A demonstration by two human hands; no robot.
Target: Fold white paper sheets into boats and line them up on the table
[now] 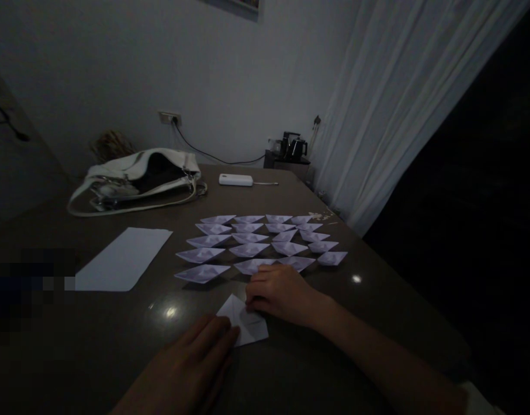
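Observation:
A small folded sheet of white paper [247,329] lies on the dark table in front of me, with a pointed top and a crease down from it. My left hand [191,351] has its fingers pressed together over the paper's left edge, holding it against the table. On the upper right edge, my right hand [277,293] is closed with curled fingertips on the paper; the exact grip is partly hidden. Just beyond stand several folded paper boats [203,273] in rows. My right hand's knuckles overlap the view of the nearest row.
To the left lies a stack of white paper [121,259]. Farther back are a white handbag [139,173] and a white power bank [236,180] with a short cable. Small scraps [320,216] lie near the table's right edge, beside a sheer curtain [377,104].

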